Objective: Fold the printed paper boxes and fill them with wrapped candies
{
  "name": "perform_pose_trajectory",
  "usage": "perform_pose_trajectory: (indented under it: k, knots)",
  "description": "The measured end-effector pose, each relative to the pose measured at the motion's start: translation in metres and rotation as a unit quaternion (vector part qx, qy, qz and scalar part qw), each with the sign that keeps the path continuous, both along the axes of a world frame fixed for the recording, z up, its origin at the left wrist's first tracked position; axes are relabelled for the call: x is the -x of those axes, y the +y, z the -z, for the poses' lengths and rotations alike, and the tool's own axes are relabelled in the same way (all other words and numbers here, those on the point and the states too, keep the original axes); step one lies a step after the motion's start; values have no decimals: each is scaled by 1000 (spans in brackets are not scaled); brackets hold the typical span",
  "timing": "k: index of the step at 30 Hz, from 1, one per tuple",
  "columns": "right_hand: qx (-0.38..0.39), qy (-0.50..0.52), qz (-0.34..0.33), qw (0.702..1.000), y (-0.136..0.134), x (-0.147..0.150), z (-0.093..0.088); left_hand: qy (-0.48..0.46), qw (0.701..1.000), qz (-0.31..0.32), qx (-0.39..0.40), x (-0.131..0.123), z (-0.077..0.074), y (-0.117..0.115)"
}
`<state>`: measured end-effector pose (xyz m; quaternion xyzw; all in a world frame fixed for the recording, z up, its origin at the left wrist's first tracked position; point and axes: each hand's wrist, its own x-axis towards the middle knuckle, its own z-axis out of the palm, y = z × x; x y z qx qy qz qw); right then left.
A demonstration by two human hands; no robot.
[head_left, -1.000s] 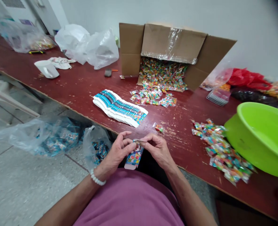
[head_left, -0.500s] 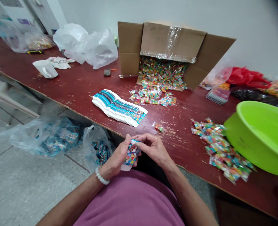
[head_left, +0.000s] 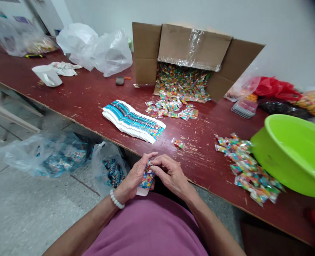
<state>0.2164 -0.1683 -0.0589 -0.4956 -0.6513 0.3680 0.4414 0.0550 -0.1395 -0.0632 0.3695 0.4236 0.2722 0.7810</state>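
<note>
In the head view my left hand (head_left: 135,176) is closed around a small blue printed candy box (head_left: 147,176) just off the table's front edge. A white flap sticks out at the box's lower end. My right hand (head_left: 171,173) pinches the box's upper end with thumb and fingers, which partly hide it. On the table beyond lies a fanned row of flattened blue-and-white boxes (head_left: 133,121). One wrapped candy (head_left: 178,143) lies by itself to the right of that row.
A cardboard carton (head_left: 194,46) on its side spills wrapped candies (head_left: 172,106). More candies (head_left: 249,167) lie beside a green basin (head_left: 269,156) at right. Plastic bags (head_left: 110,170) of blue packs stand below the table's left front edge. A white mug (head_left: 47,75) is at far left.
My right thumb has drawn back from the white top flap, which no longer shows. My left fingers have straightened somewhat at the box's top. The view has shifted slightly.
</note>
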Motion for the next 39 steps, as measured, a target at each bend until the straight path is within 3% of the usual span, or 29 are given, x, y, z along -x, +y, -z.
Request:
perform_pose_trajectory:
  k: [3, 5, 8, 11, 13, 16, 18, 20, 23, 27, 32, 35, 39]
  knots:
    - [-44, -77, 31, 996, 13, -14, 9, -25, 999, 16, 31, 6, 8, 2]
    - [-67, -133, 119, 982, 26, -32, 16, -37, 998, 12, 38, 15, 15, 3]
    - [-43, -261, 265, 927, 46, -63, 28, 1, 1000, 0, 24, 40, 26, 6]
    - [8, -339, 288, 896, 55, -84, 38, 100, 994, 41, -32, 73, 30, 17]
    - [15, -323, 271, 907, 56, -87, 38, 159, 976, 130, -71, 93, 28, 27]
    - [30, -197, 227, 953, 47, -72, 28, 224, 923, 304, -74, 109, 20, 37]
    - [53, -76, 157, 983, 36, -52, 17, 222, 908, 351, -61, 108, 14, 40]
    - [64, 7, 76, 995, 25, -30, 7, 187, 931, 306, -69, 100, 7, 39]
    - [14, 7, 26, 1000, 13, -3, -3, 129, 965, 209, -95, 80, -2, 32]
    - [-59, -73, 5, 996, 11, 7, -8, 84, 970, 199, -111, 56, -8, 20]
    - [-25, -101, -77, 992, 12, 3, -15, 97, 962, 171, -190, 41, -6, 10]
    - [25, 10, -21, 999, 13, 2, -17, 75, 971, 144, -175, 37, -6, 9]
    - [92, 170, 70, 979, 16, -1, -15, 17, 987, 92, -128, 36, -8, 7]
